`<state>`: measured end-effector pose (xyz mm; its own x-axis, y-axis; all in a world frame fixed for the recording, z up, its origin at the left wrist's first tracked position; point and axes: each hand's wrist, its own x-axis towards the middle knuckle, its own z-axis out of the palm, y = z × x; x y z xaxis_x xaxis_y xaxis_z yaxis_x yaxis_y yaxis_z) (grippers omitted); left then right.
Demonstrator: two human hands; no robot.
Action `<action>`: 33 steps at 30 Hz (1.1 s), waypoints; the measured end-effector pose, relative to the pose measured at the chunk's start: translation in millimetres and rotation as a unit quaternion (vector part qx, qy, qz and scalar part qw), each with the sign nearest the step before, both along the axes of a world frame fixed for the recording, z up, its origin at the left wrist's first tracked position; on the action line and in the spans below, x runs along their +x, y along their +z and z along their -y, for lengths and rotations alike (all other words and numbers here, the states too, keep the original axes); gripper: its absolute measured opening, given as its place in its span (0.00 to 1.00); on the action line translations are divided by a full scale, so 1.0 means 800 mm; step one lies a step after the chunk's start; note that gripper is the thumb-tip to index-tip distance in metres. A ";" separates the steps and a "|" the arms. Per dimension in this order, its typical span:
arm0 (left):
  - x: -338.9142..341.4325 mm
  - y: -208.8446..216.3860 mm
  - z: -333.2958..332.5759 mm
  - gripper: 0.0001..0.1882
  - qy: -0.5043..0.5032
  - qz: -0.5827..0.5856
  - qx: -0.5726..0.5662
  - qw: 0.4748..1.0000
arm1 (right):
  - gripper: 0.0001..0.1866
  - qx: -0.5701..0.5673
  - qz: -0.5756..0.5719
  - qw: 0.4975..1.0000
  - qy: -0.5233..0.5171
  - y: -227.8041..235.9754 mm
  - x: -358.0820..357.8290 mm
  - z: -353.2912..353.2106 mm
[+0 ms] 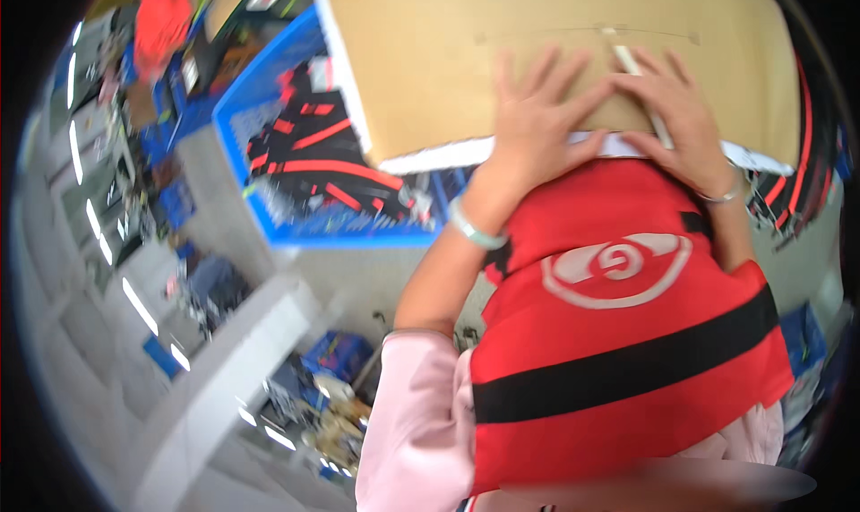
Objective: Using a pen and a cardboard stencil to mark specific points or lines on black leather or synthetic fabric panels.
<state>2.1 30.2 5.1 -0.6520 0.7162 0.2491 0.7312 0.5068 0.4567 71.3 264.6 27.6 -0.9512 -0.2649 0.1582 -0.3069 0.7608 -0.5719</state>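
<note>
My left hand (535, 127) lies flat with its fingers spread on a tan board (421, 73) that has a white edge. A slim white pen-like stick (628, 61) is tucked between the fingers of my right hand (685, 122), which rests on the same board. The two thumbs come close together near the board's front edge. Beyond my fingertips a thin dark line crosses the board. Red cloth (591, 351) with a black stripe and a pale printed emblem covers my front, reaching up to the board's near edge.
Left of the board stands a blue crate (349, 240) holding black and red strapped pieces (331, 167). More black and red pieces (800, 167) show at the right edge. A white beam-like shape (224, 382) and blurred heaps of goods (336, 355) lie farther left.
</note>
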 end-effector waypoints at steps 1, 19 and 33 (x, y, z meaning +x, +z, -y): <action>0.001 -0.001 -0.002 0.27 0.006 0.003 0.014 1.000 | 0.32 -0.003 0.008 1.000 0.004 0.007 -0.001 0.001; 0.007 -0.016 0.005 0.27 0.028 -0.021 0.032 0.999 | 0.31 -0.002 0.012 1.000 0.018 0.000 -0.008 0.010; 0.005 -0.006 0.003 0.27 0.015 0.008 0.042 0.999 | 0.33 -0.002 0.022 1.000 0.015 0.006 -0.006 0.005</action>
